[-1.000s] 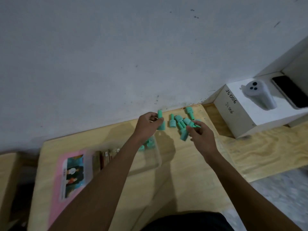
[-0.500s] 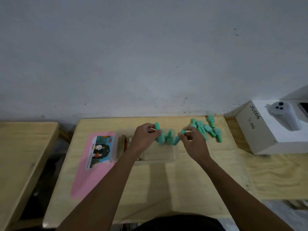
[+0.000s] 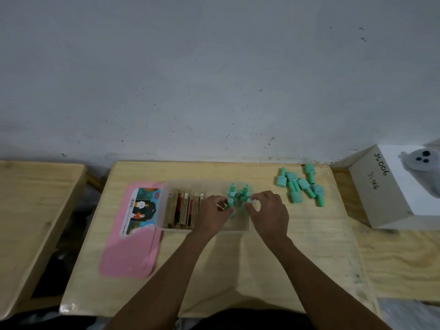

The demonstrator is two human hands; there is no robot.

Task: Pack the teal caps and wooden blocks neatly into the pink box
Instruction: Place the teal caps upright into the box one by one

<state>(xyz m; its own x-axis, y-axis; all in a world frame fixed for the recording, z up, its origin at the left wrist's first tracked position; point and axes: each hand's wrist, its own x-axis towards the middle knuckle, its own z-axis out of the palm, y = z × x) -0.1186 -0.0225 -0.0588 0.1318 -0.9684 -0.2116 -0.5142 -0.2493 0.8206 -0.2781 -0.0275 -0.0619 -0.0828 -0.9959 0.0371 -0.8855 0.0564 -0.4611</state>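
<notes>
Now left hand, right hand pinch teal caps.

Bare, makeshift workroom. Evidence: unfinished plywood table set against a scuffed, speckled grey wall; second plywood table alongside; white box hand-marked "JS006".
</notes>
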